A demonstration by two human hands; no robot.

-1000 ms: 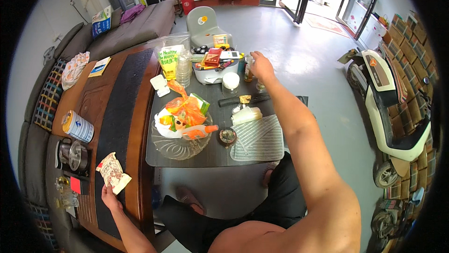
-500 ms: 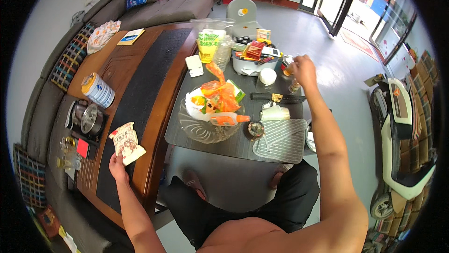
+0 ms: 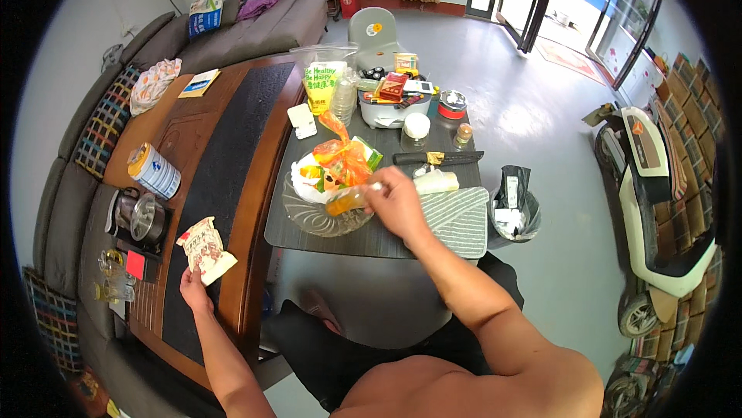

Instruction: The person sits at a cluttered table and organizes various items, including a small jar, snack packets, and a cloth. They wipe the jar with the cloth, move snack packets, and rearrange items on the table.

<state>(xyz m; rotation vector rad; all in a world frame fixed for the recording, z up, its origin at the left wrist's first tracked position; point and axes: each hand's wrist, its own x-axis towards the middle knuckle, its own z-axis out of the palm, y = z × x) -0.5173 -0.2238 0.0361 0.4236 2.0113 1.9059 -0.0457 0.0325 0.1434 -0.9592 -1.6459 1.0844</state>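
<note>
My left hand (image 3: 196, 288) pinches the lower edge of a cream snack packet (image 3: 205, 251) with brown print, over the dark runner of the wooden table. My right hand (image 3: 397, 203) is closed around the end of a small bottle of amber liquid (image 3: 345, 201), tilted over a clear glass bowl (image 3: 305, 215). In that bowl rests an orange-and-white plastic bag (image 3: 340, 157) with things inside. To the right of the hand lie a pale rolled packet (image 3: 436, 181) and a grey striped cloth (image 3: 457, 223). Behind is a black-sheathed knife (image 3: 456, 158).
A grey bin (image 3: 382, 115) heaped with small items stands at the small table's back, near a yellow-green pouch (image 3: 322, 87), a red tin (image 3: 452, 104) and a small jar (image 3: 463, 136). A lined waste bin (image 3: 516, 221) is at right; a white scooter (image 3: 645, 209) stands farther right.
My right hand has come from the table's far right to the bowl with the amber bottle. My left hand keeps its hold on the packet. The view has shifted slightly.
</note>
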